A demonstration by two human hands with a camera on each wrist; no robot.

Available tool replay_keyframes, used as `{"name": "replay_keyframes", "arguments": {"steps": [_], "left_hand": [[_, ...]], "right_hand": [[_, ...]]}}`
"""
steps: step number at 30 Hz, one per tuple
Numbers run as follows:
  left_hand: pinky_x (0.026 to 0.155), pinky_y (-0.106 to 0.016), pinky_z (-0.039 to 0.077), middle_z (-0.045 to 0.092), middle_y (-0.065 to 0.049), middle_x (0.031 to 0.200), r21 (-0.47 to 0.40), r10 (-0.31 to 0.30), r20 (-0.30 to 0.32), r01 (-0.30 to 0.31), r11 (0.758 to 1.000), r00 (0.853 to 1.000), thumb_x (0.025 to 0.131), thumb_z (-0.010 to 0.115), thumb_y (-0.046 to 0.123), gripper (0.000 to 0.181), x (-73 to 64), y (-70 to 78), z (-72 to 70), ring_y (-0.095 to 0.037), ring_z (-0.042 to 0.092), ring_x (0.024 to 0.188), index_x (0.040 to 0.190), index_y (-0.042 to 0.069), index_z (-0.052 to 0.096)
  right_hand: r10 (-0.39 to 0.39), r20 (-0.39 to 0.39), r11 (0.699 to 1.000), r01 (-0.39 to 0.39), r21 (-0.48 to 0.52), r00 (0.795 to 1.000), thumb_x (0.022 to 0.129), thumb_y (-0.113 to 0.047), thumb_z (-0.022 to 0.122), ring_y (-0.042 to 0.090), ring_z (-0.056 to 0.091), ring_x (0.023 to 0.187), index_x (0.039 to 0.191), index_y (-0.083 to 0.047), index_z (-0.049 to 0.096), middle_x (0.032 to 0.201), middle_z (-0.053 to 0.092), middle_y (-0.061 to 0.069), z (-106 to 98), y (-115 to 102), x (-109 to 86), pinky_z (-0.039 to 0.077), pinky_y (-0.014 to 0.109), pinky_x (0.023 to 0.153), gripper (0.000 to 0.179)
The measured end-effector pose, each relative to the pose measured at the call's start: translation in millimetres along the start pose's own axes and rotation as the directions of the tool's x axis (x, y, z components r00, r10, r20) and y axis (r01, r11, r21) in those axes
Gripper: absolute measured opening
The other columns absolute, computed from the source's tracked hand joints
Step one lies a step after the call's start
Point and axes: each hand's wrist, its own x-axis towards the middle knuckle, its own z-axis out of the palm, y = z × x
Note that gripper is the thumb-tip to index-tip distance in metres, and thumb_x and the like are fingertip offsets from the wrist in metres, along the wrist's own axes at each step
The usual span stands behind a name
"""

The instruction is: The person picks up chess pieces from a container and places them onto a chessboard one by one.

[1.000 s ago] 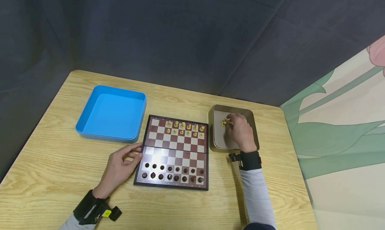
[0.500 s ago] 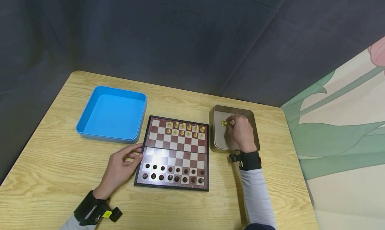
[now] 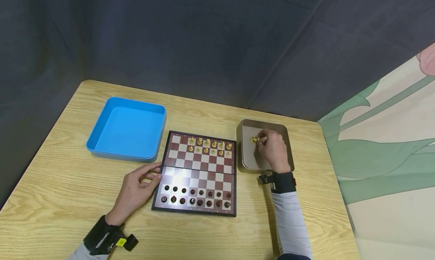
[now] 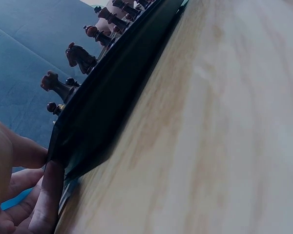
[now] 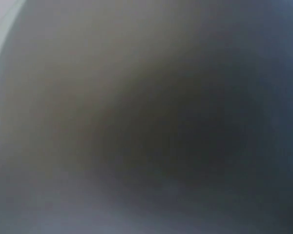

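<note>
A folding chessboard [image 3: 200, 173] lies on the table, dark chess pieces [image 3: 182, 201] along its near side and gold chess pieces [image 3: 206, 150] along the far side. My left hand [image 3: 136, 188] holds the board's left edge between thumb and fingers. In the left wrist view, its fingertips [image 4: 51, 170] are against the dark side of the board, below a rook [image 4: 56, 85] and a knight [image 4: 80, 57]. My right hand [image 3: 273, 148] reaches into a metal tin [image 3: 239, 146], thumb and forefinger pinching at small gold chess pieces [image 3: 254, 139]. The right wrist view is a dark blur.
A blue tray [image 3: 129, 131] stands on the wooden table [image 3: 61, 169], left of and behind the board. The tin sits close to the board's right edge. Behind the table hangs a dark curtain [image 3: 190, 52]; a painted wall [image 3: 384, 150] is on the right.
My right fingers shift slightly over the gold pieces in the tin, and the pieces move a little. My left hand stays at the board's edge.
</note>
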Motion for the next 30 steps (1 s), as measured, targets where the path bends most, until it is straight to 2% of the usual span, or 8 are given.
{"name": "replay_keyframes", "arguments": {"steps": [10,17,23,30], "left_hand": [[0.069,-0.02,0.063,0.075,-0.012,0.117,0.0,-0.016,0.007,0.016,1.0,1.0,0.095,0.073,0.015,0.04,-0.1,0.4,-0.1,-0.008,0.072,0.085,0.134,0.006,0.07],[0.068,-0.02,0.063,0.075,-0.012,0.119,-0.015,-0.002,0.003,0.003,1.0,1.0,0.095,0.073,0.014,0.04,0.0,-0.8,0.1,-0.004,0.071,0.085,0.133,0.004,0.069],[0.068,-0.02,0.063,0.074,-0.013,0.119,-0.021,0.009,0.002,-0.009,1.0,1.0,0.095,0.073,0.014,0.04,0.5,-0.8,-0.4,-0.003,0.071,0.085,0.133,0.004,0.07],[0.068,-0.02,0.063,0.075,-0.013,0.118,-0.011,0.007,0.004,-0.007,1.0,1.0,0.095,0.073,0.015,0.039,0.3,-0.6,-0.2,-0.004,0.071,0.085,0.133,0.004,0.07]], "right_hand": [[0.003,0.004,1.0,-0.003,0.019,1.0,0.09,-0.001,0.07,0.029,0.069,0.072,0.103,-0.002,0.074,0.102,0.074,0.018,-1.2,0.3,-1.2,0.054,0.04,0.052,0.015],[-0.007,0.003,0.999,0.007,0.039,1.0,0.09,-0.001,0.069,0.032,0.074,0.075,0.106,0.0,0.074,0.097,0.075,0.02,-5.0,2.9,-1.0,0.059,0.044,0.053,0.016],[-0.073,-0.056,0.996,0.076,0.049,0.996,0.09,-0.001,0.07,0.031,0.072,0.071,0.107,0.003,0.074,0.096,0.076,0.021,-16.4,-3.9,-2.7,0.059,0.044,0.054,0.018],[-0.161,-0.15,0.986,0.165,0.014,0.975,0.088,-0.002,0.074,0.026,0.067,0.065,0.104,0.001,0.076,0.09,0.075,0.017,-27.3,-22.4,-5.1,0.053,0.04,0.052,0.016]]}}
